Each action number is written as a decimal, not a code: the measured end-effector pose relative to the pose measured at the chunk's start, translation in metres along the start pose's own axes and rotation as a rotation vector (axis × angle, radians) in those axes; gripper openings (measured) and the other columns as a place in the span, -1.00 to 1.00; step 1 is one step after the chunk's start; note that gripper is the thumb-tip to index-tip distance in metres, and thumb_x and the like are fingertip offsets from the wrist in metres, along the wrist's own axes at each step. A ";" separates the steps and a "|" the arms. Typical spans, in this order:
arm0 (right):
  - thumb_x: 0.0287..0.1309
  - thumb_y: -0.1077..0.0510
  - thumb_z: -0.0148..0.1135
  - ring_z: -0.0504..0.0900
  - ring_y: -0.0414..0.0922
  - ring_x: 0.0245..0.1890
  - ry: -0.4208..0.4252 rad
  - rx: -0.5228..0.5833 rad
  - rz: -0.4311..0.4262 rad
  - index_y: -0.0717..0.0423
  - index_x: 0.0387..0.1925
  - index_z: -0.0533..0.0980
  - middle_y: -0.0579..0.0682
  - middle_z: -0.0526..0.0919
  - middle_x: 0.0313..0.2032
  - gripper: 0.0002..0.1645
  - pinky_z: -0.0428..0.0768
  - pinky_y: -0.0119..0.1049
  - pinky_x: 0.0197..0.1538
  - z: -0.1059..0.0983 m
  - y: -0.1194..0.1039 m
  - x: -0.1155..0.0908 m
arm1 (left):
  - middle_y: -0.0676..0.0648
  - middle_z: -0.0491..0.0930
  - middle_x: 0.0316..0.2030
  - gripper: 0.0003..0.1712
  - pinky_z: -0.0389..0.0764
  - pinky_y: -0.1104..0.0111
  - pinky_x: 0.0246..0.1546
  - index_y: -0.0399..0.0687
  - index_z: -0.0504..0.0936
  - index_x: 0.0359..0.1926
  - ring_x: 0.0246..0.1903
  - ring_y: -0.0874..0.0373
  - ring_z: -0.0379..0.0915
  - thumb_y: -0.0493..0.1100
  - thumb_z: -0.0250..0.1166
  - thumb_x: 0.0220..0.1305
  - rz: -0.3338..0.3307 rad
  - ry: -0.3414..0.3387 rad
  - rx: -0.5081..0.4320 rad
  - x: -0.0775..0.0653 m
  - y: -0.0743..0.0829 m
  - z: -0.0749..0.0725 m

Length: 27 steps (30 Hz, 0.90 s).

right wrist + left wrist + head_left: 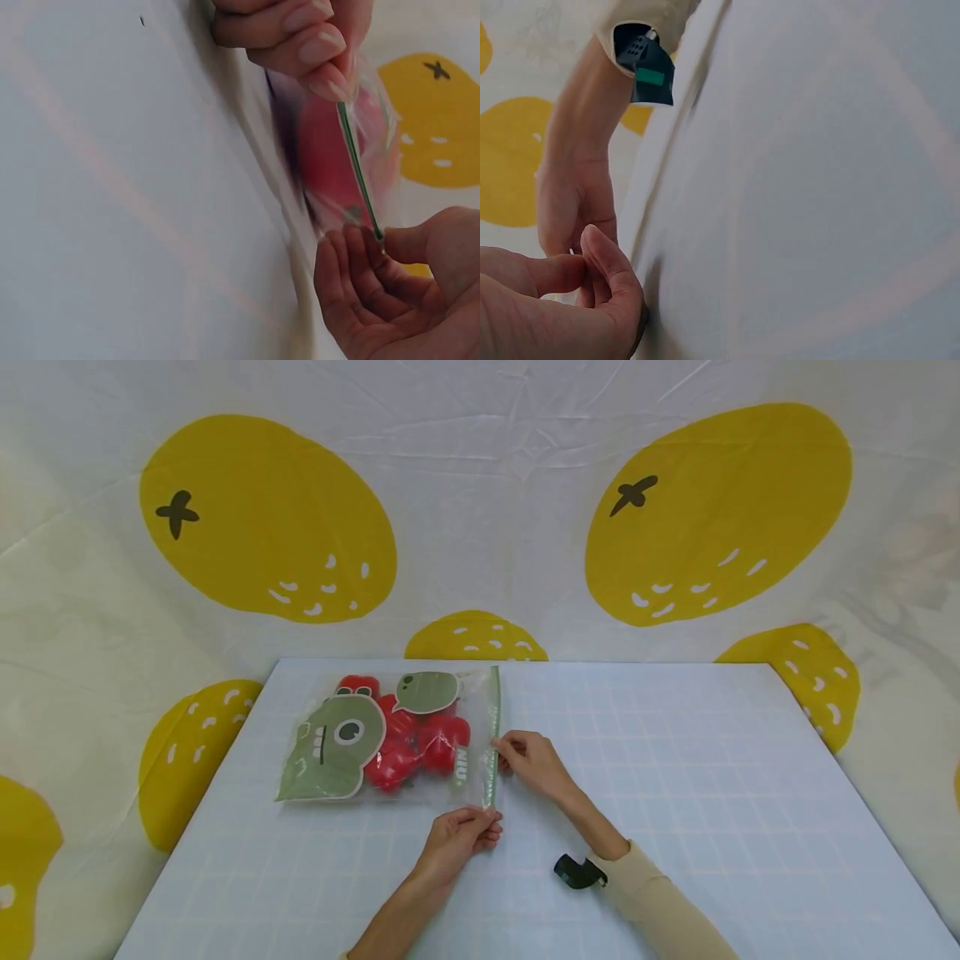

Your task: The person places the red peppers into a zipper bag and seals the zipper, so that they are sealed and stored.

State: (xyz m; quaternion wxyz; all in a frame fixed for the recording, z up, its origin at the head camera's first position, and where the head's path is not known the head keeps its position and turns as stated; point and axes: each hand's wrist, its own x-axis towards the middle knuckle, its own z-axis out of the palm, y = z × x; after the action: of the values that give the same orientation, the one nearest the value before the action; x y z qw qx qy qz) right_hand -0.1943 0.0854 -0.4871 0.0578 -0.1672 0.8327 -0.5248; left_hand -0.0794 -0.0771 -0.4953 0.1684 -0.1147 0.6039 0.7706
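Observation:
A clear zip bag with a green cartoon creature print lies on the table, its green zip edge to the right. Inside are several round red things. My left hand pinches the near corner of the zip edge between thumb and fingers. Further up that edge, my right hand pinches the zip strip. In the right wrist view the green zip strip runs taut between the two hands, with the bag behind it. The left wrist view shows my left hand up close, overlapping the right one.
The white table has a faint grid pattern. Behind it hangs a pale cloth with big yellow fruit prints. A small black camera sits at the right sleeve.

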 end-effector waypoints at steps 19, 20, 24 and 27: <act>0.48 0.09 0.19 0.70 0.02 -0.45 0.039 0.000 0.025 0.26 -0.28 0.66 0.14 0.70 -0.48 -0.68 0.59 -0.39 -0.36 -0.005 0.000 0.023 | -0.08 0.70 -0.29 -0.65 0.69 0.46 -0.17 -0.50 0.63 0.01 -0.34 0.25 0.61 -0.19 0.25 0.49 0.009 -0.013 0.015 -0.003 0.001 0.001; 0.48 0.09 0.18 0.70 0.02 -0.44 0.042 -0.003 0.026 0.25 -0.28 0.67 0.14 0.70 -0.47 -0.68 0.59 -0.39 -0.36 -0.005 0.000 0.024 | -0.08 0.70 -0.29 -0.65 0.69 0.46 -0.18 -0.49 0.64 0.00 -0.34 0.25 0.61 -0.19 0.25 0.48 0.008 -0.012 0.017 -0.003 0.001 0.001; 0.49 0.09 0.18 0.70 0.03 -0.44 0.050 -0.009 0.020 0.25 -0.26 0.67 0.14 0.70 -0.47 -0.68 0.58 -0.39 -0.36 -0.006 0.000 0.028 | -0.10 0.71 -0.29 -0.66 0.70 0.46 -0.17 -0.48 0.65 0.00 -0.34 0.25 0.61 -0.20 0.26 0.48 0.006 -0.007 0.022 -0.002 0.000 0.001; 0.50 0.07 0.17 0.70 0.04 -0.43 0.051 -0.008 0.016 0.25 -0.26 0.67 0.14 0.70 -0.47 -0.67 0.57 -0.38 -0.37 -0.006 0.001 0.031 | -0.10 0.71 -0.29 -0.67 0.70 0.46 -0.17 -0.47 0.65 -0.01 -0.34 0.25 0.62 -0.20 0.26 0.47 0.007 -0.007 0.021 -0.002 0.001 0.001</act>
State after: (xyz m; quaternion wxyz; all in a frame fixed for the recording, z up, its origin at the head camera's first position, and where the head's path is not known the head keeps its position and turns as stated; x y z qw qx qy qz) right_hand -0.2257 0.0808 -0.4829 0.0403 -0.1473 0.8374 -0.5248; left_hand -0.0775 -0.0766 -0.4937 0.1693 -0.1080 0.6119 0.7650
